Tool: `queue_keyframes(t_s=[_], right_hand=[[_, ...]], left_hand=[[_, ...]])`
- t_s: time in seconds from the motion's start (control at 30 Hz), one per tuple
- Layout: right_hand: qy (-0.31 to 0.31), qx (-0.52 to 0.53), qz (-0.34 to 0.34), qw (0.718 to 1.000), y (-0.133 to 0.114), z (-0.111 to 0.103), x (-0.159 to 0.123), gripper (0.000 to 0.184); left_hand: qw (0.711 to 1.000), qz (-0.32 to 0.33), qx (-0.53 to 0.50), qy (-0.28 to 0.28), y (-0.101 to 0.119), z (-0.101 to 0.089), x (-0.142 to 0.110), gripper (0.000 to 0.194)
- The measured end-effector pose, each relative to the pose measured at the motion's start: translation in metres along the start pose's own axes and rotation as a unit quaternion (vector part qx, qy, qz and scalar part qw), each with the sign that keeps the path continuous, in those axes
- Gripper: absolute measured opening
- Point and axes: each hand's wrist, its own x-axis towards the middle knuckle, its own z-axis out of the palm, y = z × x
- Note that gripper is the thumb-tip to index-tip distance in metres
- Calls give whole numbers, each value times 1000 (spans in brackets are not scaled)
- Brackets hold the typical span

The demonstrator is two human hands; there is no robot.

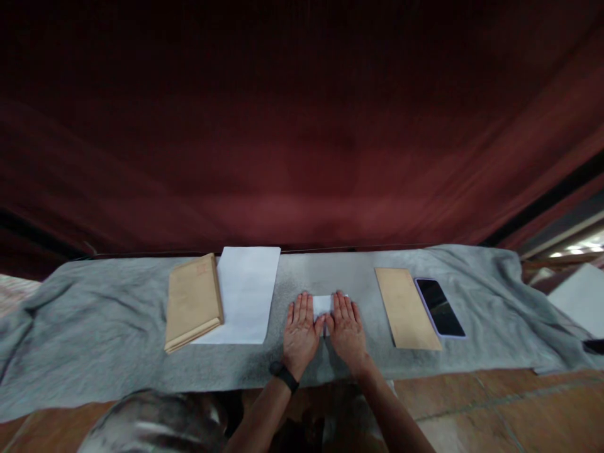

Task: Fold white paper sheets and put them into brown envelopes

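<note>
Both my hands lie flat, fingers stretched out, on a small folded white paper (323, 304) in the middle of a grey cloth (117, 358). My left hand (300, 330), with a black band at the wrist, covers the paper's left part. My right hand (346, 327) presses its right part, thumbs almost touching. Only a strip of the paper shows between and above the fingers.
A stack of brown envelopes (193, 301) lies to the left, partly over a pile of white sheets (248, 292). To the right lie a single brown envelope (406, 307) and a dark phone (440, 307). A red curtain hangs behind. Tiled floor shows below.
</note>
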Motion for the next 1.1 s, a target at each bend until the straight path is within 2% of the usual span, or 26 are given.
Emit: queue_keyframes(t_s=[0.23,0.4,0.53,0.77,0.93,1.1], right_hand=[[-18,-4,19,1000,20,-6,-4,60],[-29,-5,32,999,25,-11,-4,59],[-16,-4,41,999,26,-16,-10,59],[-47,26,-72,996,13,-24,-41,59],[-36,9,-58,998,12,-27,-53,61],[-30,-2,-55,998,14,-24,-55,61]], left_hand=[[1000,2,-19,-15,2,-6,2,68],[1000,-1,-14,-26,3,-5,2,70],[1000,-1,-5,-27,4,-2,2,71],[999,-9,-8,-42,4,-1,3,72],[998,-13,-12,-52,7,-3,2,74],[997,25,-3,-79,10,-3,3,69]])
